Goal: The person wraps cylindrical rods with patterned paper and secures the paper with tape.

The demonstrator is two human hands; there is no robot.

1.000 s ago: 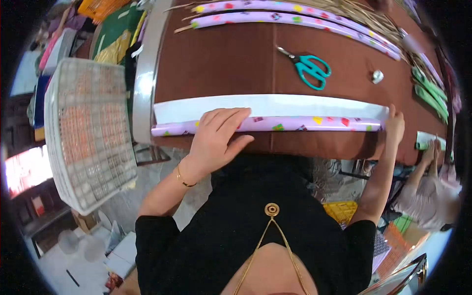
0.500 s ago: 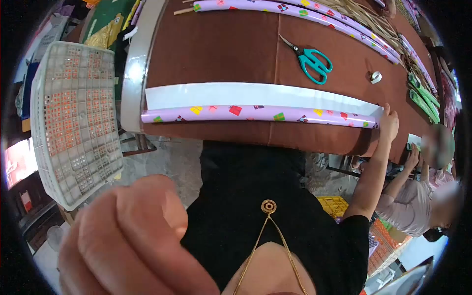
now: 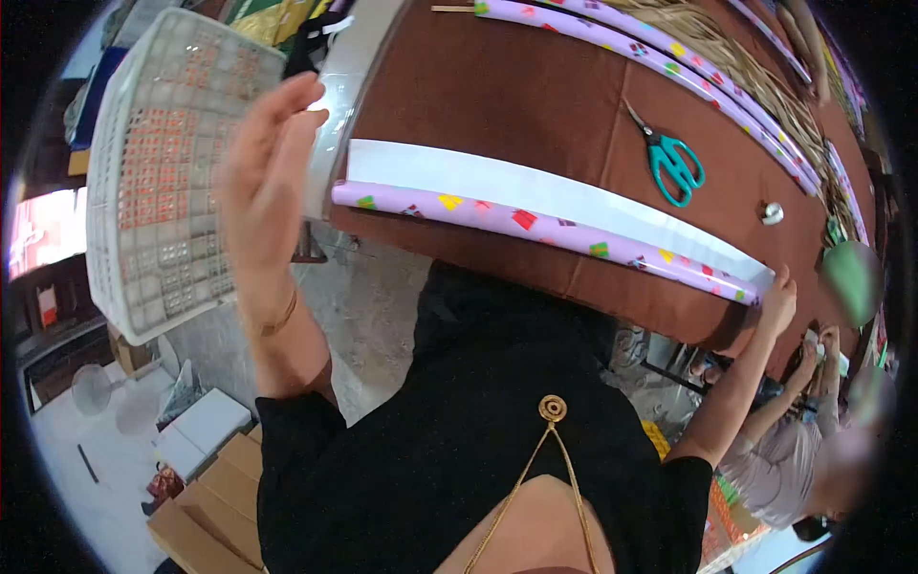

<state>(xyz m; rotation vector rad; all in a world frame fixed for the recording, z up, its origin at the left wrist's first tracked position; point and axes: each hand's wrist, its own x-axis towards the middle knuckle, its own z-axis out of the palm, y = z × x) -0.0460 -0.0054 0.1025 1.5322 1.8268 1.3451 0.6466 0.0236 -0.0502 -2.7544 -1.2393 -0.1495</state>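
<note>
A lavender roll of wrapping paper (image 3: 564,237) printed with colourful gift shapes lies along the table's near edge. Its white underside (image 3: 516,184) is spread as a strip behind it. My right hand (image 3: 779,304) grips the roll's right end, fingers bent around the paper's corner. Raised beyond the left end, my left hand (image 3: 268,182) is slightly blurred and apart from the paper. Its fingers are stretched, with a small gap at the tips and nothing visible between them. Teal-handled scissors (image 3: 674,170) and a small white tape roll (image 3: 771,213) lie farther back.
More patterned lavender rolls (image 3: 660,63) and long tan strips (image 3: 712,46) lie across the back of the brown-covered table (image 3: 497,86). A white plastic crate (image 3: 158,191) stands at the left. Another person's hands (image 3: 813,359) are at the far right. A cardboard box (image 3: 206,507) sits low left.
My left hand has moved from close before the camera to near the table's left end, its fingers straightening. My right hand stays at the roll's right end. The view has turned.
</note>
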